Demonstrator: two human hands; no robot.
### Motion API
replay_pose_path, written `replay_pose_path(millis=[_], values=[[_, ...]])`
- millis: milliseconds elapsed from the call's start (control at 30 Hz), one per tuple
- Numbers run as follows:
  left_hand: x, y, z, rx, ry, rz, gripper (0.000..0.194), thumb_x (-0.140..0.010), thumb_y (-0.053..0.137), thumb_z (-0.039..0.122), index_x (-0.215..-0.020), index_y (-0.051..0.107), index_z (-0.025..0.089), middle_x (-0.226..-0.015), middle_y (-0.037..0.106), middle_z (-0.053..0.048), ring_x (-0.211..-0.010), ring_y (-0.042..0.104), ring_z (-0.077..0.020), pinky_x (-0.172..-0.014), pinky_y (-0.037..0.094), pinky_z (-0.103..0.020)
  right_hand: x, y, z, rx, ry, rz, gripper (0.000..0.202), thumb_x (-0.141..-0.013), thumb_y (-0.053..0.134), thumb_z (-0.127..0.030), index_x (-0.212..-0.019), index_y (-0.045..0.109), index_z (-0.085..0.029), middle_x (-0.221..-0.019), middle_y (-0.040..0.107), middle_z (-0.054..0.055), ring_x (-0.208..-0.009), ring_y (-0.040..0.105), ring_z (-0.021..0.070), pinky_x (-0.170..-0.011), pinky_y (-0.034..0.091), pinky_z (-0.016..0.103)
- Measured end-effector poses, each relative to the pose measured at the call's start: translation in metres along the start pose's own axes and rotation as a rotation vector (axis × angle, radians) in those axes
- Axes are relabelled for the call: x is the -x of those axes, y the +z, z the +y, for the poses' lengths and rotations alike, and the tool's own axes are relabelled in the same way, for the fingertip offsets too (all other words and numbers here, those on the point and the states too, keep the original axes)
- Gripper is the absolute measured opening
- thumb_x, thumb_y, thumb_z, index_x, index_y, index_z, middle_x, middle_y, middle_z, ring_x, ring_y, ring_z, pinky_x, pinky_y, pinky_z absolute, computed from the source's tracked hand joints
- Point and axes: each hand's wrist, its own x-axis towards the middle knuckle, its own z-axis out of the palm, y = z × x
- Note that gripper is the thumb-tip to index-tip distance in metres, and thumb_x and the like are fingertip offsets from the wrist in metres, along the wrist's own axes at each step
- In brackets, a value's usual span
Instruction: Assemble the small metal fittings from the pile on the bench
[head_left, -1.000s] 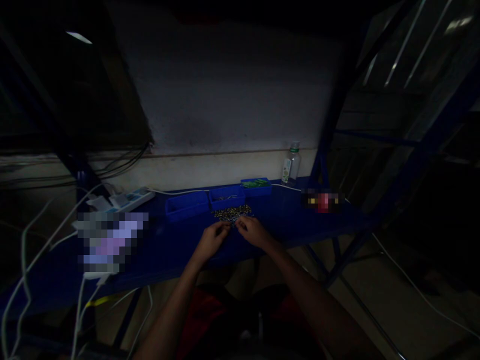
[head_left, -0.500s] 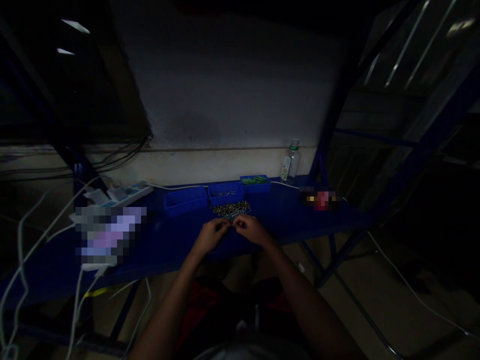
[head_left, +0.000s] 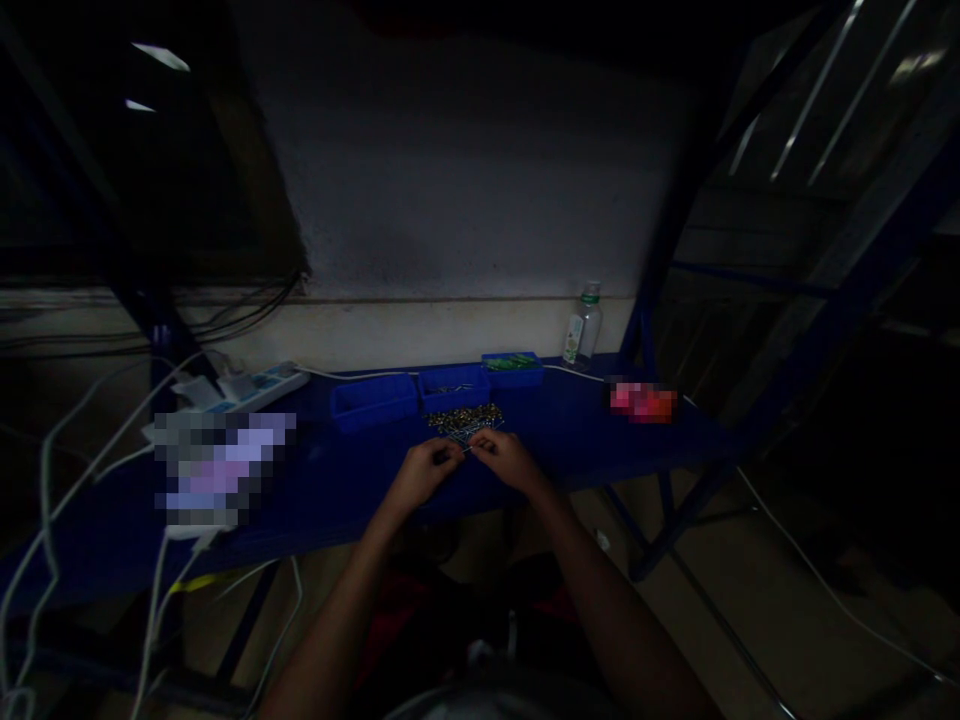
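On the counter (head_left: 570, 425), nearside of the brass-coloured pile (head_left: 465, 416), left hand (head_left: 424, 471) and right hand (head_left: 510, 462) sit close together, fingertips apparently pinching one thin metal pin (head_left: 467, 449). Step judged: two-handed handling of a small part; next move calls for steady, fine fingertip alignment.

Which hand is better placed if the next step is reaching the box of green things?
Probably the right hand: the box of green things sits almost straight ahead of it, while the left hand is farther off.
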Motion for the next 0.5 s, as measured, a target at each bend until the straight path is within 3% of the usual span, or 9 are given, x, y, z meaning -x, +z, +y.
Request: replay_pose_path(millis=[333,500], values=[[0.0016,0.0000,0.0019,0.010,0.009,-0.024,0.024,-0.078,0.052,0.035,-0.085,0.064,0.016,-0.084,0.067,-0.004,-0.078,0.059,-0.0177,-0.073,0.044,-0.027,0.0001,0.0021,0.0005,-0.003,-0.033,-0.023,0.012,-0.083,0.050,-0.022,-0.088,0.061,-0.019,-0.085,0.066,0.001,-0.080,0.061,0.0119,-0.073,0.044,0.022],[0.0024,-0.0030,0.0078,0.010,0.009,0.033,0.020,-0.080,0.047,0.033,-0.084,0.059,0.017,-0.084,0.064,-0.003,-0.080,0.058,-0.0172,-0.075,0.043,-0.027,0.0009,0.0008,-0.0041,0.016,-0.036,-0.074,0.012,-0.081,0.053,-0.026,-0.086,0.062,-0.019,-0.083,0.066,0.000,-0.076,0.060,0.0112,-0.071,0.044,0.021]])
